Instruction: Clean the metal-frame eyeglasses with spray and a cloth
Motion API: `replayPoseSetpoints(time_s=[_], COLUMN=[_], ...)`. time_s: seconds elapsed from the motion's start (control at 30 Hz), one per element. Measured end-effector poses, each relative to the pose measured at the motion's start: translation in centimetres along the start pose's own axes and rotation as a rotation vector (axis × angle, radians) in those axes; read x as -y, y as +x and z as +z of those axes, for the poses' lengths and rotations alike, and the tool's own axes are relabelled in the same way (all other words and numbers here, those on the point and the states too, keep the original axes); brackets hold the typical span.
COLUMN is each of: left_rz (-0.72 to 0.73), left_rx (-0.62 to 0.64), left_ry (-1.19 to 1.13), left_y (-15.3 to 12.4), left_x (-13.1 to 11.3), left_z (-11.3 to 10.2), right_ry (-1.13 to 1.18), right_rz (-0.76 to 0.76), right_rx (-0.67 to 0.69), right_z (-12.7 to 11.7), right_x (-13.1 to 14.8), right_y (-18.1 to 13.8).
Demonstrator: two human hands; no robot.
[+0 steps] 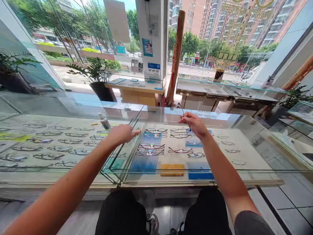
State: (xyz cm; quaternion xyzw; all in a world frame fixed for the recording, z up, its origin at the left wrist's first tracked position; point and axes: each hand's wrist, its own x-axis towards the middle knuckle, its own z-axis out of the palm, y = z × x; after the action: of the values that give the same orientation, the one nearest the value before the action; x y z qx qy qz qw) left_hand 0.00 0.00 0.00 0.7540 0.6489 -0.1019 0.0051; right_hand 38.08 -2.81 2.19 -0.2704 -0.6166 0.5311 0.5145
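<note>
My right hand (194, 124) is raised over the glass display case, fingers pinched on a pair of glasses (186, 120). A thin dark curved part of the frame stands out above and below the fingers; the lenses are hard to make out. My left hand (123, 133) is above the glass top by the seam between two cases, its fingers closed. Something small and pale may be at its fingertips, but I cannot make it out. Just beyond the left wrist stands a white spray bottle (104, 122) with a dark label, its base partly hidden.
Under the glass lie several rows of glasses (181, 150), blue trays (200, 174) and a yellow-orange block (171, 170). The glass front edge (195, 171) runs close before my knees. Beyond are a potted plant (101, 88), a wooden post (176, 55) and further display cases (205, 88).
</note>
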Motion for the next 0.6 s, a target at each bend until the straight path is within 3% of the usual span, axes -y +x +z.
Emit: replayPoseSetpoints(time_s=[0.1,0.17,0.27,0.37,0.6], left_rz=[0.140,0.349,0.649,0.762,0.843], left_rx=[-0.477,-0.822,-1.113,-1.225,-1.274], left_ry=[-0.116,-0.288,-0.393,-0.441,-0.556], left_y=[-0.6,-1.1,-1.7,-1.8,-1.0], left_x=[-2.2,-4.2,-7.2,-9.2,-10.6], left_z=[-1.8,-3.4,-6.3,-8.9,-11.9], right_ry=[-0.106,-0.154,-0.181,-0.208,-0.280], right_rz=[0.049,0.070,0.092,0.116,0.092], right_rx=[0.088,0.137,0.216,0.296,0.315], right_z=[0.0,0.2,0.7,1.1,0.1], right_x=[1.7,3.1,5.4,7.5,10.8], right_y=[0.9,1.5,2.3,2.8,3.6])
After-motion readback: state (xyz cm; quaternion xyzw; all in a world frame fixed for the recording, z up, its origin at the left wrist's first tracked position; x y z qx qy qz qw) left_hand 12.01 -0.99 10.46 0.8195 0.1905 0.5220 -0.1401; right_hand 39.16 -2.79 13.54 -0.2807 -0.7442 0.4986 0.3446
